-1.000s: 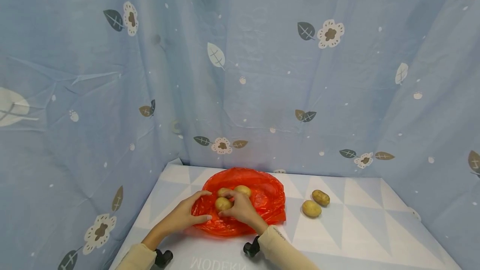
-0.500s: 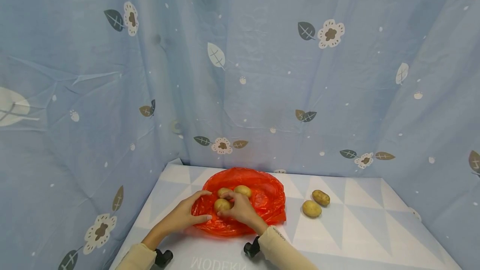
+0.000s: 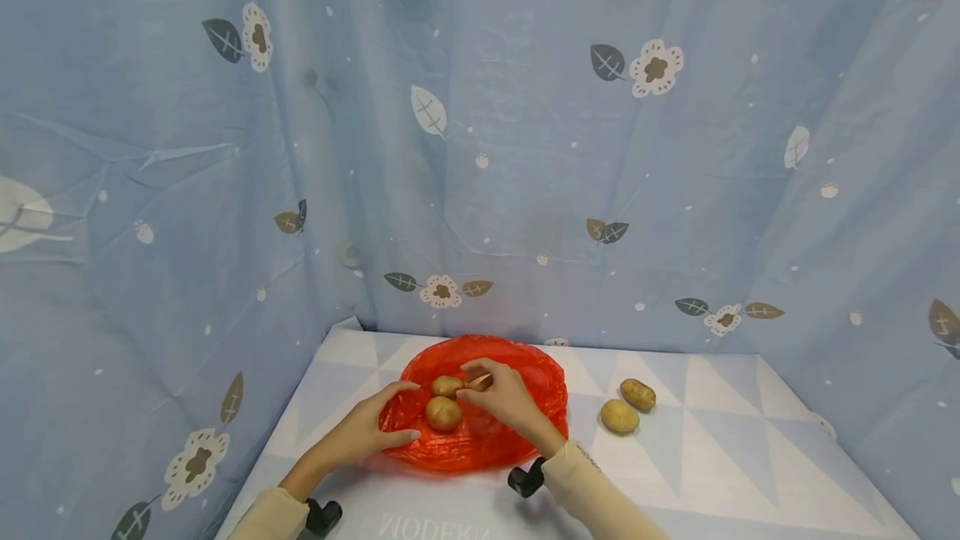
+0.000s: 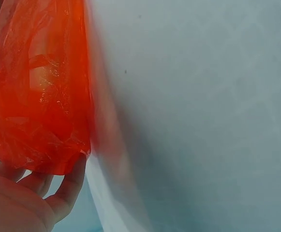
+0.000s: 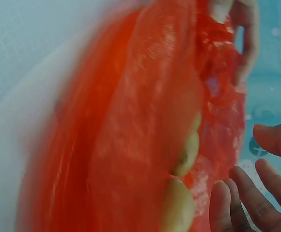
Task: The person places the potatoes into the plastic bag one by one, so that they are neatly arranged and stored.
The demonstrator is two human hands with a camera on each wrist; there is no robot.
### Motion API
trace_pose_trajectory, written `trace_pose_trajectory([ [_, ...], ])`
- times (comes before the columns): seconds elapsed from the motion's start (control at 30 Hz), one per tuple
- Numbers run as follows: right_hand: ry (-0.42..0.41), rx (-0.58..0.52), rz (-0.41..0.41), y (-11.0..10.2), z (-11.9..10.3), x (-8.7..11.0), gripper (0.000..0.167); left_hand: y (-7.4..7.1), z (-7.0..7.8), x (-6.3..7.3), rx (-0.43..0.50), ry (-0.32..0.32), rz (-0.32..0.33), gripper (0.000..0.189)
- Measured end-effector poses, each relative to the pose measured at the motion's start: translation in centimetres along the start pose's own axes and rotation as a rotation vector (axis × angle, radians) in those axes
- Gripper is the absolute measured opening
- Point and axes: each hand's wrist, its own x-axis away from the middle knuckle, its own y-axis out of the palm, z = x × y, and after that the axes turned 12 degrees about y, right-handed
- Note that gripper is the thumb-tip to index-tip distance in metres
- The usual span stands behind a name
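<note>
A red plastic bag (image 3: pixel 510 436) lies with its mouth spread open, holding several potatoes. Two of them, a front potato (image 3: pixel 443 414) and a rear potato (image 3: pixel 447 386), show plainly inside; another is mostly hidden behind the right hand's fingers. At the bag's left side my left hand (image 3: pixel 367 427) holds the edge, fingers and thumb curved round the plastic. In the left wrist view its fingertips press into the bag's film (image 4: pixel 43 121). Over the bag's mouth hovers my right hand (image 3: pixel 510 397), its fingers apart; the right wrist view shows nothing between them, with a potato (image 5: pixel 178 208) beside them.
On the table (image 3: pixel 697 457), right of the bag, lie a round potato (image 3: pixel 620 417) and a longer potato (image 3: pixel 637 394) close together. A blue patterned curtain (image 3: pixel 525 148) stands behind the table and along its left side.
My right hand has let go of the front potato and moved right and slightly away, uncovering it. The left hand keeps its place on the bag.
</note>
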Motion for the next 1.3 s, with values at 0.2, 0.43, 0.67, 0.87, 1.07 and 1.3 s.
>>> trace_pose_trajectory([
  [0.2, -0.02, 0.029, 0.015, -2.3, 0.0, 0.9, 0.039, -0.1, 0.2, -0.2, -0.004, -0.015, 0.013, 0.073],
  [0.43, -0.01, 0.024, 0.031, -4.3, 1.0, 2.1, 0.046, 0.0, 0.2, -0.3, -0.019, -0.016, 0.016, 0.074],
  [0.67, 0.006, 0.027, 0.064, -6.3, 2.1, 3.3, 0.041, 0.2, 0.0, 0.0, -0.033, -0.032, 0.015, 0.074],
  [0.87, 0.075, 0.004, 0.106, -8.2, 2.7, 4.6, 0.04, 0.2, -0.1, 0.1, -0.037, -0.026, 0.016, 0.073],
  [1.07, 0.114, -0.019, 0.135, -9.9, 3.3, 5.6, 0.04, 0.3, -0.4, 0.1, -0.027, -0.021, 0.014, 0.075],
  [1.3, 0.167, 0.003, 0.198, -11.5, 4.4, 6.5, 0.046, 0.2, -0.4, 0.1, -0.022, -0.02, 0.015, 0.075],
])
